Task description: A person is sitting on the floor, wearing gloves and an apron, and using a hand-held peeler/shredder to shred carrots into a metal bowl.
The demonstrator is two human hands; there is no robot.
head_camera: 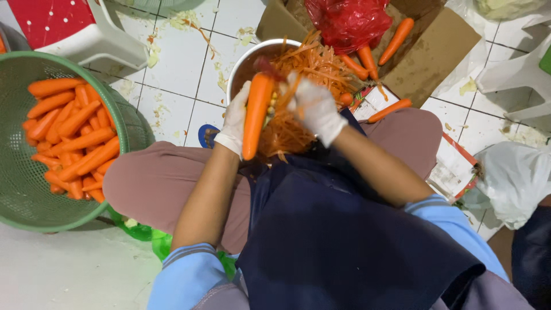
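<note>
The person sits low over a white tiled floor (172, 63), and both gloved hands meet above the lap. The left hand (235, 120), in a white glove, is closed around a long, smooth, bright orange peeled carrot (256, 115). Its grip sits at the upper half of the carrot, on the side away from the other hand. The carrot's long axis runs nearly straight toward and away from the person: the thick end points out over the bowl, the tapered tip points back toward the dark blue apron (321, 229).

The right hand (314, 109), also in a white glove, lies just beside the carrot on its right, fingers curled. It seems to hold a small peeling tool against the carrot, but the tool is hidden by glove and peelings, so I cannot tell what that grip is closed on. The left hand is the one actually carrying the carrot; the right hand only works along its flank.

The carrot looks clean, even in colour and slightly glossy, wide at the top and narrowing steadily.

Directly beyond the hands stands a round white bowl (244, 60) heaped with thin orange carrot peelings (315, 66). On the person's left a green plastic mesh basket (23, 183) holds a pile of peeled carrots (72, 138). Farther out, unpeeled carrots (396, 40) lie on flattened brown cardboard (436, 51) beside a red plastic bag (347, 23).
</note>
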